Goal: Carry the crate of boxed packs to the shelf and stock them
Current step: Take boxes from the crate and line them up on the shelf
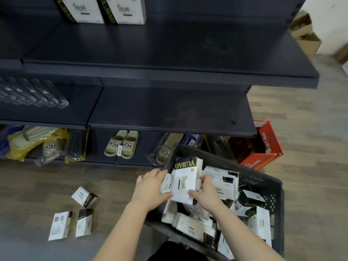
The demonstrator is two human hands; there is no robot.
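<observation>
- Held pack [185,180]: boxy, glossy white wrap, black band w/ yellow lettering at far end; raised over crate's left end, long side roughly upright in view.
- Left hand [150,187]: curled round pack's left edge, thumb across lower front.
- Right hand [205,194]: curled round right edge, thumb on lower front. Both gripping the same pack.
- Crate [263,178]: dark plastic, rectangular, lattice-holed walls; low, just in front of shelf's bottom tier, right of centre.
- Loose packs [190,227]: jumbled inside crate, some flat, some tilted.
- Floor packs [84,196]: three, lying left of crate, apart from it.
- Shelf [169,110]: dark matte metal boards, perforated uprights.
- Stocked packs [130,10]: two, side by side on top board.
- Bottom tier: beige foam slippers [121,144], plastic-bagged ones beside.
- Red carton [263,146]: printed cardboard, open, at shelf's right end.
- Floor [301,113]: wood-grain planks.
</observation>
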